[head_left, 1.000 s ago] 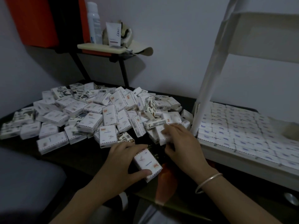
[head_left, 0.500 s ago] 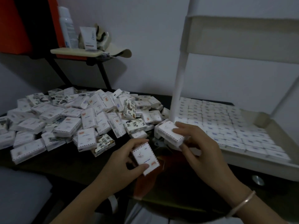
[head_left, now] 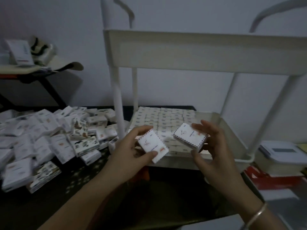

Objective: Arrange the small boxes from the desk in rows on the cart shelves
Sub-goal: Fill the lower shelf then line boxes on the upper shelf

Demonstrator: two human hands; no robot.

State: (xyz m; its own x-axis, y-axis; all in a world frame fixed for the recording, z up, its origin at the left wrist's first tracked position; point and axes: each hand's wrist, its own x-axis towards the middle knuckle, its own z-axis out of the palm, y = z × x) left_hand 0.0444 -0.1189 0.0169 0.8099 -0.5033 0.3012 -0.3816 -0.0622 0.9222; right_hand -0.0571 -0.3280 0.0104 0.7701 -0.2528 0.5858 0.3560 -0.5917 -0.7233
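Observation:
My left hand (head_left: 127, 153) grips a small white box (head_left: 152, 145) between thumb and fingers, in front of the cart's lower shelf. My right hand (head_left: 214, 146) holds a second small white box (head_left: 190, 137), tilted, just above that shelf's front edge. The white cart (head_left: 191, 52) stands to the right of the dark desk (head_left: 79, 178). Its lower shelf (head_left: 232, 135) holds rows of several small boxes (head_left: 164, 118) laid flat. A loose pile of small boxes (head_left: 49, 138) covers the desk's left part.
The cart's white post (head_left: 118, 100) rises between the pile and the shelf. A side shelf with a tube and other items (head_left: 25, 60) sits at the back left. A white lidded container (head_left: 282, 153) rests on red things at the right.
Both hands have lifted away from the pile and moved right toward the cart shelf, each carrying a box. The view has swung right, so the cart fills more of it.

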